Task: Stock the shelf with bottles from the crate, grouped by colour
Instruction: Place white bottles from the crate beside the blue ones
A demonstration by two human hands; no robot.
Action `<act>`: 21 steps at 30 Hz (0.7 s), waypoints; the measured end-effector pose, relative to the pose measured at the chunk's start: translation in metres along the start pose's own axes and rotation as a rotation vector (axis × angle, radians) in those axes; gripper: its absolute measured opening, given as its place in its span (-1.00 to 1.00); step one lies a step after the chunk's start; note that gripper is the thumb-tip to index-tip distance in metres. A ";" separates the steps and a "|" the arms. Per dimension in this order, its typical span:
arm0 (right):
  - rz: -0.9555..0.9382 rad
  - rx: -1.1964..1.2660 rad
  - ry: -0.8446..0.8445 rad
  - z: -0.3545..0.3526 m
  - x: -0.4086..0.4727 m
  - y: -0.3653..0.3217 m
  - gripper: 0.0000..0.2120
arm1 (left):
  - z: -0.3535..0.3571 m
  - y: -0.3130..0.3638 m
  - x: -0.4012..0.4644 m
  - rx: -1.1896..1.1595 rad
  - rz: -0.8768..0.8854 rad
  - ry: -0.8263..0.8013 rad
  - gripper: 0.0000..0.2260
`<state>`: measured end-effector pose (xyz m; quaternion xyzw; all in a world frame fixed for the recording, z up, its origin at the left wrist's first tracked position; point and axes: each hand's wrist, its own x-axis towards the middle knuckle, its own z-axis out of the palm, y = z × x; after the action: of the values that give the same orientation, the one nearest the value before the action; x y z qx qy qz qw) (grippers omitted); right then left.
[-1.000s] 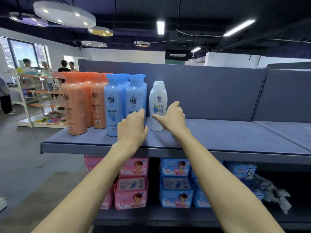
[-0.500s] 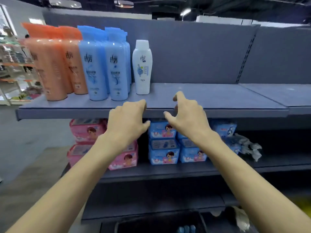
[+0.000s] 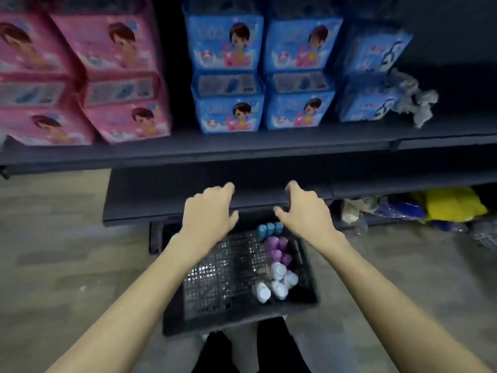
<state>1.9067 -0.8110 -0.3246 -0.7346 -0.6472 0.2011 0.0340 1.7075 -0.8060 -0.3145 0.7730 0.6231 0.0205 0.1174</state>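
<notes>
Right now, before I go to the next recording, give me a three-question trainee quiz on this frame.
1. True or false: the left hand grips a bottle.
2. Which cap colour lies nearest the shelf: A white, B purple, C blue?
3. Fill in: the bottles stand along the ___ side of the crate.

Key: 1 false; both it and the right hand hover empty over the crate. 2 C, the blue caps. 3 right.
</notes>
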 end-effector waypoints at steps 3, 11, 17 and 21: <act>0.116 -0.019 -0.205 0.076 -0.001 0.052 -0.68 | 0.078 0.004 -0.013 -0.072 -0.044 -0.155 -0.67; 0.230 -0.004 -0.498 0.246 -0.014 0.154 -0.63 | 0.280 0.009 -0.033 -0.136 -0.095 -0.540 -0.51; 0.164 0.017 -0.420 0.307 0.003 0.173 -0.59 | 0.382 0.021 -0.039 -0.156 0.096 -0.715 -0.42; 0.163 -0.036 -0.377 0.334 0.018 0.176 -0.55 | 0.422 0.027 -0.045 -0.191 0.240 -0.711 -0.35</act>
<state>1.9592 -0.8925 -0.6901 -0.7343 -0.5841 0.3254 -0.1171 1.7981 -0.9205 -0.7140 0.7850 0.4438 -0.1770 0.3943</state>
